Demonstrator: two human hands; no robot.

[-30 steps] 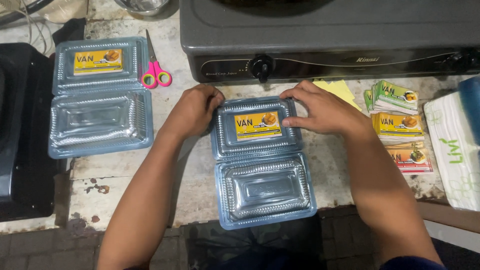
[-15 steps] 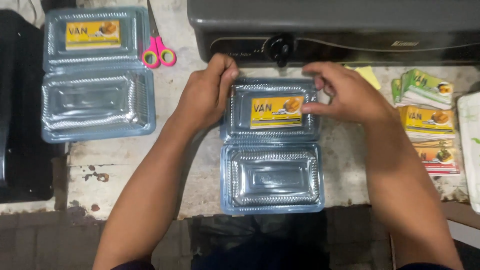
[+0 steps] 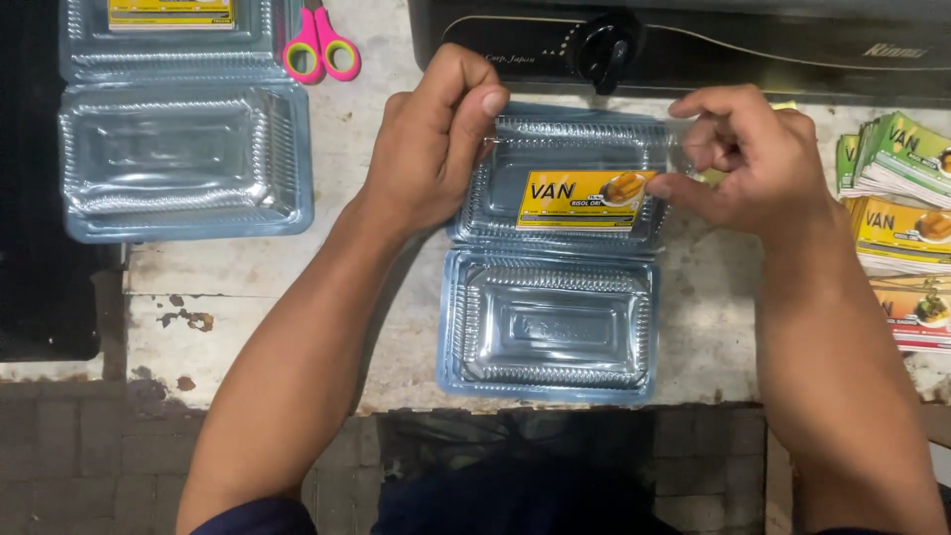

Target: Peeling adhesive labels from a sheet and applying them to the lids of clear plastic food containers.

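Pinching the yellow label (image 3: pixel 582 198) inside the open clear box (image 3: pixel 555 317) — right hand (image 3: pixel 753 159) nipped on its edge, left hand (image 3: pixel 436 149) curled, steadying the box's rim.

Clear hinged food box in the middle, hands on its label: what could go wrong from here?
1. The yellow label is pinched only at its right end by the right hand, so it may end up crooked or creased.
2. The left hand presses the thin lid of the clear box, which could dent.
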